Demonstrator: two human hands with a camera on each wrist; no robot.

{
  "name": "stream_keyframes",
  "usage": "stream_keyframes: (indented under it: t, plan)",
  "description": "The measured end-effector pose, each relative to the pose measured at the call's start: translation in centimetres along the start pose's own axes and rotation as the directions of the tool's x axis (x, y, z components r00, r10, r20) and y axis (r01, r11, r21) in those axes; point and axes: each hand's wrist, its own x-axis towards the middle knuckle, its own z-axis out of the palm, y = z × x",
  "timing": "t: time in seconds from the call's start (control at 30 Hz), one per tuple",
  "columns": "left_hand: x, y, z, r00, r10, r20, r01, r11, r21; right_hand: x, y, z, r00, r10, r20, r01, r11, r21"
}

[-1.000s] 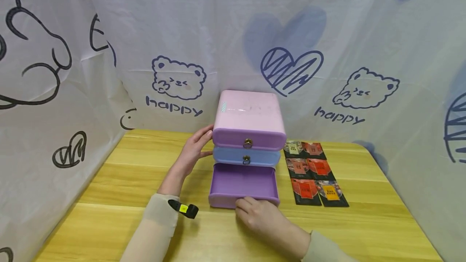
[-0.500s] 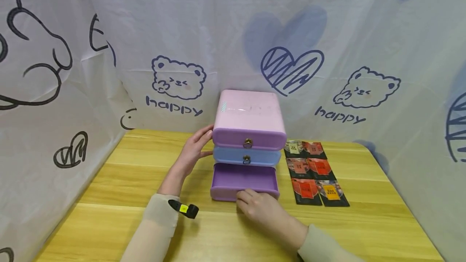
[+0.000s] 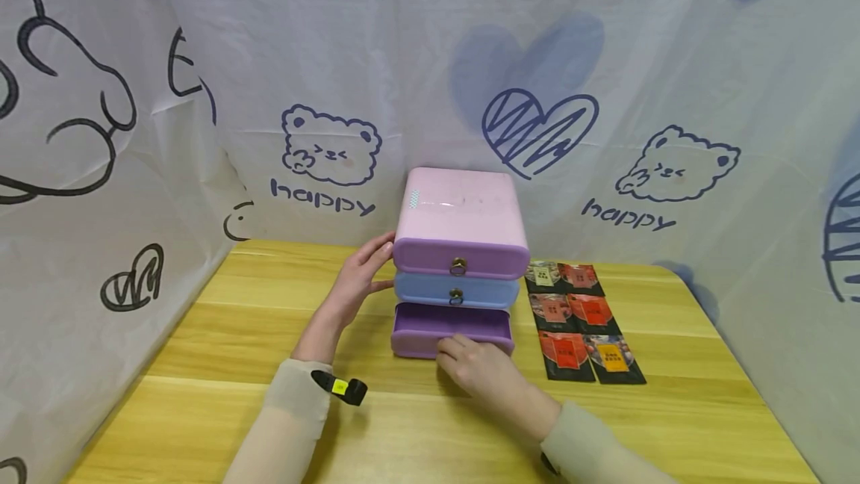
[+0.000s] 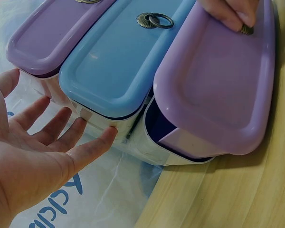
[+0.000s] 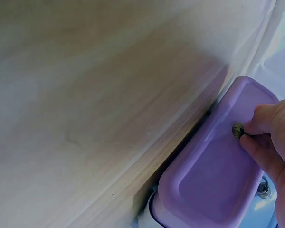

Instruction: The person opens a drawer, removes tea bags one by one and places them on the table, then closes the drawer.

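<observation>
A small chest of drawers (image 3: 463,204) with a pink top stands on the table. Its top purple drawer (image 3: 430,256) and middle blue drawer (image 3: 419,288) are closed. The bottom purple drawer (image 3: 413,342) stands partly pulled out, and the part of its inside in view holds nothing. My right hand (image 3: 480,372) pinches the brass knob (image 5: 237,130) of that drawer between thumb and finger. My left hand (image 3: 352,278) is spread along the chest's left side; in the left wrist view its fingertips (image 4: 109,133) touch the side wall.
Several dark spice packets (image 3: 564,353) with red, yellow and pale labels lie in two columns right of the chest. A wood-grain table (image 3: 269,305) bears everything. Behind it hangs a white curtain (image 3: 430,81) with printed bears and hearts, close to the chest's back.
The bottom drawer has slid inward toward the chest, and less of its inside shows. My right hand has moved forward with it. My left hand has stayed in place.
</observation>
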Motion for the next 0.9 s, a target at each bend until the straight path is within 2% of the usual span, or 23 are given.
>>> stream_keyframes:
  t: [0.2, 0.5, 0.9]
  plan:
    - [0.0, 0.0, 0.0, 1.0, 0.001, 0.003, -0.001, 1.0, 0.006, 0.4, 0.5, 0.3, 0.999, 0.027, 0.022, -0.027, 1.0, -0.007]
    - [0.0, 0.0, -0.1, 1.0, 0.001, 0.011, -0.001, 1.0, 0.008, 0.8, 1.4, 0.9, 0.999, 0.025, -0.02, -0.025, 0.999, -0.042]
    - [0.0, -0.1, -0.2, 1.0, -0.007, 0.013, 0.006, 1.0, 0.018, 1.5, 2.3, 1.9, 0.997, 0.071, -0.011, -0.072, 0.994, -0.082]
